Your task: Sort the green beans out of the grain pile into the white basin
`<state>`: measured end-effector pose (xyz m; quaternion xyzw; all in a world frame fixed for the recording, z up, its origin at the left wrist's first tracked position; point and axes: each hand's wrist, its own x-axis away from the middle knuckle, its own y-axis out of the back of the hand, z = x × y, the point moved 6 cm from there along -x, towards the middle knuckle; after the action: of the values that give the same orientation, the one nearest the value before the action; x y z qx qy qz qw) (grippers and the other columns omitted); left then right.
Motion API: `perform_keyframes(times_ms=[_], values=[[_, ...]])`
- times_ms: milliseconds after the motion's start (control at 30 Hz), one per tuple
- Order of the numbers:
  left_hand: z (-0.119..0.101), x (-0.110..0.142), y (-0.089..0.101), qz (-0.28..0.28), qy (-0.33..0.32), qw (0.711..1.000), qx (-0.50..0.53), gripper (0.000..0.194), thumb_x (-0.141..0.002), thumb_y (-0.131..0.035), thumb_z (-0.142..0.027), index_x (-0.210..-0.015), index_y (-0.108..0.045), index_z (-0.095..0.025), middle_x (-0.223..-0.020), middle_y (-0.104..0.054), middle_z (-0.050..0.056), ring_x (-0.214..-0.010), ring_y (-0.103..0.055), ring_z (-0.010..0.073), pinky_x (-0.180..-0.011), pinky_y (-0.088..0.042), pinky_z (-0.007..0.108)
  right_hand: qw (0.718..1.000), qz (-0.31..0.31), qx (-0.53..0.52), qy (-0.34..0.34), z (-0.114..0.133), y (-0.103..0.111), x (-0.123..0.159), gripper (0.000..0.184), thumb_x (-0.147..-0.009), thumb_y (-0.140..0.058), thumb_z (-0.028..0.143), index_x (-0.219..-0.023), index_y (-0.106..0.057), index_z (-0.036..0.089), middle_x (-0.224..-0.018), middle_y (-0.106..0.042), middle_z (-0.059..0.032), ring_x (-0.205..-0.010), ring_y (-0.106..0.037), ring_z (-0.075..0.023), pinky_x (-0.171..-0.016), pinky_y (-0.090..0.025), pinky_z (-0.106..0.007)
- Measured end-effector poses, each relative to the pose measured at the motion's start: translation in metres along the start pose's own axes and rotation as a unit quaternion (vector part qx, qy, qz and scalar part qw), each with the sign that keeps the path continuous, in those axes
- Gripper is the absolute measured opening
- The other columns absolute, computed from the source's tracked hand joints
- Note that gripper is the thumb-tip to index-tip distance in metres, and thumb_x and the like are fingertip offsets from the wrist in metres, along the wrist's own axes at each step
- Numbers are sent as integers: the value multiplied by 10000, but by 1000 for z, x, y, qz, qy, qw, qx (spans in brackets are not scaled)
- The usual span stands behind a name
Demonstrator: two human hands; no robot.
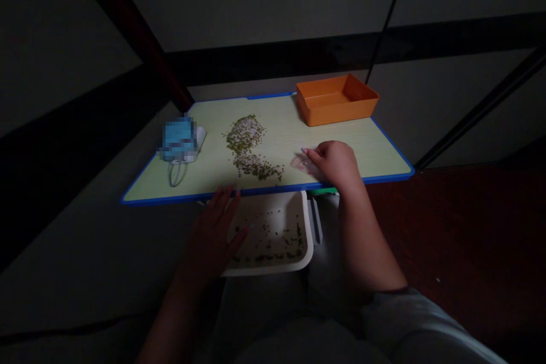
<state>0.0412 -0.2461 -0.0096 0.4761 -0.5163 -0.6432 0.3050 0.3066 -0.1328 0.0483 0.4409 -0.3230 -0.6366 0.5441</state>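
Observation:
My right hand point(339, 162) is closed over the table, its fingers pinching a flat, pale card-like piece with a pinkish pattern point(302, 164). That piece lies low against the tabletop, and part of it is hidden by the hand. To its left, small greenish grains mixed with white ones form a pile point(245, 132), with a looser scatter of grains point(258, 168) nearer the front edge. My left hand point(213, 233) has its fingers spread by the table's front edge, over the left side of a white bin point(309, 250) with scattered grains inside. It holds nothing.
An orange open box point(341, 114) stands at the back right of the blue-edged table point(341, 181). At the left lies a white device point(199, 139) with a blurred blue part and a looped cord point(171, 176). A dark wall rises behind the table.

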Motion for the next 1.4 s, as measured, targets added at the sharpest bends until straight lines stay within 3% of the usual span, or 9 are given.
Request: perform_keyframes(times_ms=[333, 700, 900, 1400], values=[[0, 0, 1, 10, 5, 1000, 1, 738, -898, -414, -533, -1504, -117, -234, -1573, -242, 115, -1454, -197, 278, -1112, -322, 478, 999, 13, -3, 31, 14, -5, 0, 407, -886, -504, 473, -683, -690, 173, -661, -637, -81, -675, -535, -184, -669, -299, -324], [1, 0, 0, 14, 11, 1000, 5, 756, -893, -435, -521, -1508, -73, -276, -1580, -230, 94, -1452, -205, 292, -1090, -348, 498, 998, -37, 50, -24, 7, -4, -14, 440, -904, -477, 477, -824, -727, 123, -791, -681, -159, -778, -574, -247, -716, -308, -359], [0, 0, 1, 19, 17, 1000, 0, 744, -895, -417, -533, -1507, -93, -262, -1572, -250, 108, -1447, -218, 295, -1085, -350, 504, 998, -31, 47, 19, 27, -12, -20, 405, -909, -499, 449, -864, -729, 119, -862, -697, -171, -817, -588, -255, -744, -311, -367], [-1, 0, 2, 8, 3, 1000, -7, 748, -893, -443, -514, -1505, -110, -245, -1568, -257, 118, -1449, -215, 289, -1088, -355, 492, 993, 47, -37, 102, 27, -8, -9, 379, -875, -563, 467, -661, -669, 173, -612, -572, -31, -655, -472, -146, -682, -266, -315]])
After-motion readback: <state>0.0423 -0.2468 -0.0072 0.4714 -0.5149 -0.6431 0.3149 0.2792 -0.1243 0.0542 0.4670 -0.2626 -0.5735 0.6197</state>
